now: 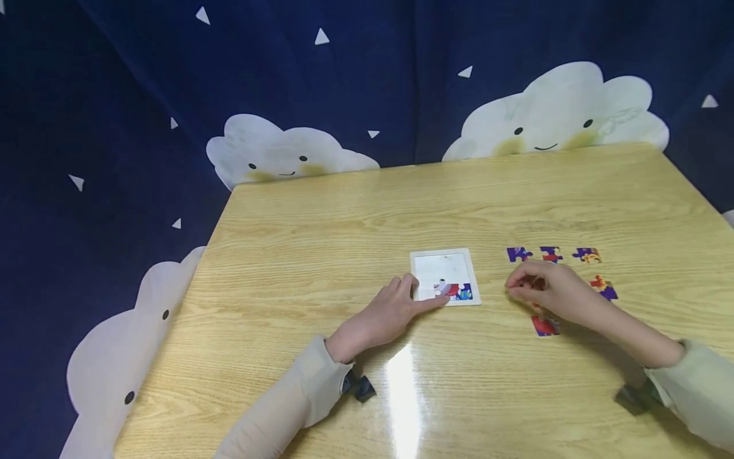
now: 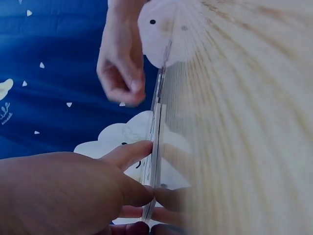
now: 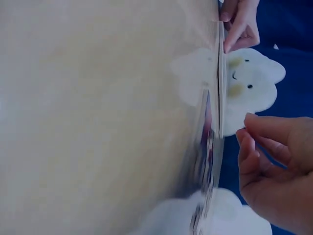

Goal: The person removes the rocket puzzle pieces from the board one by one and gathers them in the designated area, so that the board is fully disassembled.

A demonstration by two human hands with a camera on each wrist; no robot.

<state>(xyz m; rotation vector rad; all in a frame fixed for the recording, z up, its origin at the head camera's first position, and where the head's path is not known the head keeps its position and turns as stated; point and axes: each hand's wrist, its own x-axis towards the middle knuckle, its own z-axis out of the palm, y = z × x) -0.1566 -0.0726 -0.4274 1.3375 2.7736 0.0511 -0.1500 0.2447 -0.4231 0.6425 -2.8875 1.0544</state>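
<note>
A shallow white puzzle frame (image 1: 445, 251) lies on the wooden table, with a few joined jigsaw pieces (image 1: 455, 291) along its lower right. My left hand (image 1: 385, 311) rests at the frame's lower left; its index finger is stretched over the bottom edge, touching the joined pieces. In the left wrist view the frame (image 2: 155, 156) is edge-on beside the left fingers. My right hand (image 1: 553, 290) hovers over the loose pieces, thumb and index fingertips close together toward the frame. In the right wrist view no piece shows at the right fingertips (image 3: 250, 120); whether they pinch one I cannot tell.
Loose jigsaw pieces lie right of the frame: three in a back row (image 1: 551, 254), one at the right (image 1: 604, 288), one in front (image 1: 545, 326), another partly under the right hand. A dark blue curtain with white clouds (image 1: 564, 115) hangs behind the table (image 1: 321, 236).
</note>
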